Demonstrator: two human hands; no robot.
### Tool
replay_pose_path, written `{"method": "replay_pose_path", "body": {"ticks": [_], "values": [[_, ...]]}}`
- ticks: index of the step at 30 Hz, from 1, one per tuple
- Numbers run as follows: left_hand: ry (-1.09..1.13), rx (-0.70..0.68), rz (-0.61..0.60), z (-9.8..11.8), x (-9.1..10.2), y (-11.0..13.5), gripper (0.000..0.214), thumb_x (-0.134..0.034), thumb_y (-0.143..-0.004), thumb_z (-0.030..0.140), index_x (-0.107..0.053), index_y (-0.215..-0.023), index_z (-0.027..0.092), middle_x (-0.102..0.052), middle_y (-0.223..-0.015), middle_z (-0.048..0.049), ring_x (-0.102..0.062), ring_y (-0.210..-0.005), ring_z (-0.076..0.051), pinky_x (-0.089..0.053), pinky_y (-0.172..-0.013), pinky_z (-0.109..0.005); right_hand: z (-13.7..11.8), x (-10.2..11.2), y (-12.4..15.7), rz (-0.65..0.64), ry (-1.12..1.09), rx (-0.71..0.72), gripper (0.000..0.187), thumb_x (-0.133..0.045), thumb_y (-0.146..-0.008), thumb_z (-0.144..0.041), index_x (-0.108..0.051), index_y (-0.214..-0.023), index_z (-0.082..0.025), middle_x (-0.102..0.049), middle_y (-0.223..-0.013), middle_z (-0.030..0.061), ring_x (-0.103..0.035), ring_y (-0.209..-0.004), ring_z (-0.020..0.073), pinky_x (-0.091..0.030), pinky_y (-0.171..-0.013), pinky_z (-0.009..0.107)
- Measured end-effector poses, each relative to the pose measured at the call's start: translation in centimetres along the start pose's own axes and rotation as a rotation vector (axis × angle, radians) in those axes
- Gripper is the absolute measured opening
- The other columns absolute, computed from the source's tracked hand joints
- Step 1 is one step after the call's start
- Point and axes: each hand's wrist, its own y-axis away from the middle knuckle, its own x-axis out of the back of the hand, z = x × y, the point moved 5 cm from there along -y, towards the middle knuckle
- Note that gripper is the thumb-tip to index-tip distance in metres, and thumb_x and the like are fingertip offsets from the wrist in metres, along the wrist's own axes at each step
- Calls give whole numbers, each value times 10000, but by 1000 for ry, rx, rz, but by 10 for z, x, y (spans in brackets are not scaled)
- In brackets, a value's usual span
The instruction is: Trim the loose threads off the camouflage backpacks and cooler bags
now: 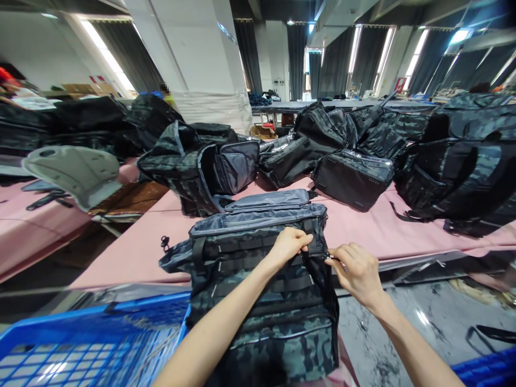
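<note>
At bottom centre stood a boxy, dark camouflage fabric backpack (298,349). The left hand (290,244) pinched its upper-right corner; the right hand (358,270) gripped its side edge, the exact part too small to tell. Slack cloth might have bunched there if either grip slipped. Coarse webbing banded its front. A blue plastic lattice basket (100,312) sat lower left; beyond lay a smooth pink-covered table (133,252).

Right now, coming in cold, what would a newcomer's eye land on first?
Probably the camouflage bag at front centre, with the left hand and right hand pinching near its upper right corner. Next, the pink tabletop behind it, where more dark bags crowd the far side. The bright blue basket stands out at lower left.
</note>
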Motion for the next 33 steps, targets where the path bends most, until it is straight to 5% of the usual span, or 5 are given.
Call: {"method": "replay_pose_path", "body": {"ticks": [13,19,22,33], "values": [[-376,-125,170,33,5,20,357,-492,-755,362,-592,-473,167,-544,-461,8,-459,-502,-116,-284,-539,-235,-21,15,-14,-108,338,45,159,-551,-818,-252,-551,-670,-194,-570,-631,35,-484,-620,164,-264,-564,297],[-318,-93,142,25,4,20,334,-497,-747,351,-624,-492,175,-578,-466,9,-494,-506,-129,-313,-541,-230,-11,15,-7,-199,-7,-68,152,-527,-836,-314,-585,-743,-209,-612,-653,13,-554,-606,146,-312,-542,256],[-303,-96,141,23,4,19,336,-492,-746,351,-622,-490,177,-579,-466,12,-501,-510,-132,-314,-538,-229,-4,19,-3,-136,-93,-90,165,-518,-849,-338,-600,-795,-205,-638,-711,23,-579,-653,151,-353,-580,253],[-341,-82,150,26,2,19,323,-489,-743,344,-630,-500,184,-570,-467,11,-504,-521,-133,-311,-549,-234,-13,16,-6,-47,174,53,158,-506,-862,-294,-608,-814,-183,-609,-690,29,-518,-657,161,-317,-593,282]]}}
